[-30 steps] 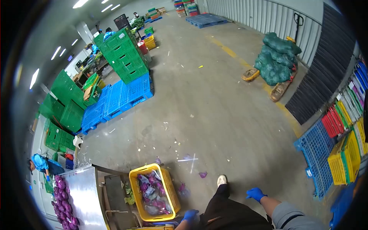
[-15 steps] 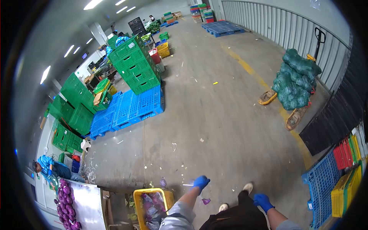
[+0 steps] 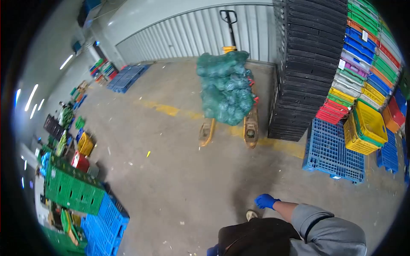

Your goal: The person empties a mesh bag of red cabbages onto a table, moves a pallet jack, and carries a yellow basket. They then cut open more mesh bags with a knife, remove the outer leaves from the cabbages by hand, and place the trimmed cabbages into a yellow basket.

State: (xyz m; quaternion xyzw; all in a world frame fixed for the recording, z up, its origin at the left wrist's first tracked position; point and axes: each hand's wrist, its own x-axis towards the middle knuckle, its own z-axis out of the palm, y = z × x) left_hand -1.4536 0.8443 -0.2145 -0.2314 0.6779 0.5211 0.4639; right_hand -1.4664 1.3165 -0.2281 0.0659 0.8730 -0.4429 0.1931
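My right hand (image 3: 265, 201), in a blue glove, hangs in front of my body over the concrete floor. Its fingers are curled in and nothing shows in them. Of my left hand (image 3: 212, 251) only a sliver of blue glove appears at the bottom edge, and its fingers are hidden. Ahead stands a yellow pallet jack (image 3: 206, 132) loaded with green mesh sacks (image 3: 224, 89) of round produce. Neither hand touches anything that I can see.
Tall black crates (image 3: 305, 68) rise right of the jack. Beside them are coloured crates (image 3: 341, 96), a yellow crate (image 3: 363, 128) and a blue pallet (image 3: 333, 149). Green crates (image 3: 72, 183) stand on another blue pallet (image 3: 106, 226) at left. Yellow floor markings (image 3: 166, 110) run across.
My view has swung right, bringing the pallet jack and crate stacks toward the middle. The yellow crate of purple leaves and the metal table have left view. My left hand has dropped almost out of sight.
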